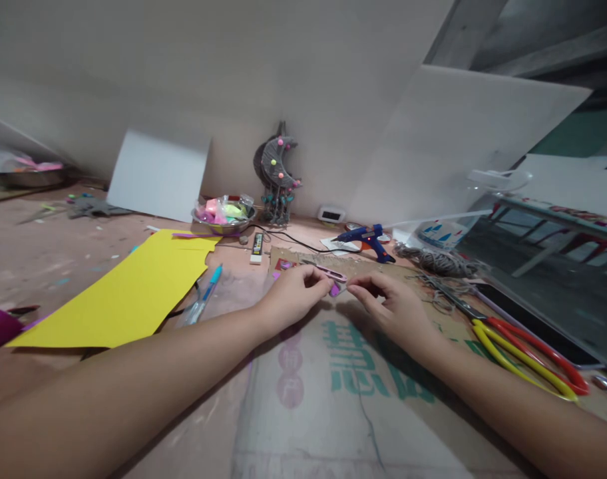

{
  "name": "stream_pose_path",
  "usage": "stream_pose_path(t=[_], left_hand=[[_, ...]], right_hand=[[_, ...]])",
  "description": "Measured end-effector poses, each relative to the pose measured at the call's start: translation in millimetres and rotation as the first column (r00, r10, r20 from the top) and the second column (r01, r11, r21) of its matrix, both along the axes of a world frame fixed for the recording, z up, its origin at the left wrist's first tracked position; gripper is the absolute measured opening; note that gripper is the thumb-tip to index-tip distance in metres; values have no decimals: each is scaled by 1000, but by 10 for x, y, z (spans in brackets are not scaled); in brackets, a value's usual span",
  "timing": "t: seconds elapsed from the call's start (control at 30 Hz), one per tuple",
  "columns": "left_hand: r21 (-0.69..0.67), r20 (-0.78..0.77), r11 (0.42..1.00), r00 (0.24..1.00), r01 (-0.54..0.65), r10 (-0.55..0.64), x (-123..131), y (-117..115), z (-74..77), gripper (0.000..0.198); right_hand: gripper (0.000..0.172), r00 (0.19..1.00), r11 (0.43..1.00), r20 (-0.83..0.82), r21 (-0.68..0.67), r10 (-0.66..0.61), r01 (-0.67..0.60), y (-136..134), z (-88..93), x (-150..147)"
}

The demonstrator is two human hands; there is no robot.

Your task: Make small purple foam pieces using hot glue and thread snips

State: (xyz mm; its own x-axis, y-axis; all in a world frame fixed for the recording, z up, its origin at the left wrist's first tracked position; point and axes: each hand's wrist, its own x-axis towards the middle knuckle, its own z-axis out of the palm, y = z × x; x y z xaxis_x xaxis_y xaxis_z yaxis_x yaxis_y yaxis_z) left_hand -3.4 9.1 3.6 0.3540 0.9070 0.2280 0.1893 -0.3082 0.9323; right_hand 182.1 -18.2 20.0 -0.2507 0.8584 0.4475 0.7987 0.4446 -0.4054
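Note:
Above a cardboard sheet, my left hand pinches a small purple piece between thumb and forefinger. Close by on the right, my right hand has thumb and forefinger pressed together on a thin grey strand that reaches toward the purple piece. Whether the two are joined I cannot tell. Just beyond the fingertips lies a pink craft knife. A loose dark thread runs over the cardboard nearer to me.
A blue glue gun stands behind my hands. To the right are grey yarn, red and yellow scissors and a phone. Yellow paper and a pen lie left. A decorated moon stands by the wall.

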Motion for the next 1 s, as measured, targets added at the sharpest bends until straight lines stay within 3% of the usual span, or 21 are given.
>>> stream_pose_path(t=[0.43,0.7,0.8,1.0], left_hand=[[0,-3,1000,1000,22,-22,8,4,-15,17],[1,0,999,999,34,-34,3,10,-7,17],[-14,6,1000,1000,25,-25,13,31,-26,16],[0,-4,999,999,38,-38,15,32,-25,16]], right_hand=[[15,1000,999,-23,-45,12,-13,-4,13,-32],[22,987,988,48,-7,157,-157,4,40,11],[14,977,979,60,8,204,-205,20,29,32],[15,987,986,19,32,163,-163,3,38,4]])
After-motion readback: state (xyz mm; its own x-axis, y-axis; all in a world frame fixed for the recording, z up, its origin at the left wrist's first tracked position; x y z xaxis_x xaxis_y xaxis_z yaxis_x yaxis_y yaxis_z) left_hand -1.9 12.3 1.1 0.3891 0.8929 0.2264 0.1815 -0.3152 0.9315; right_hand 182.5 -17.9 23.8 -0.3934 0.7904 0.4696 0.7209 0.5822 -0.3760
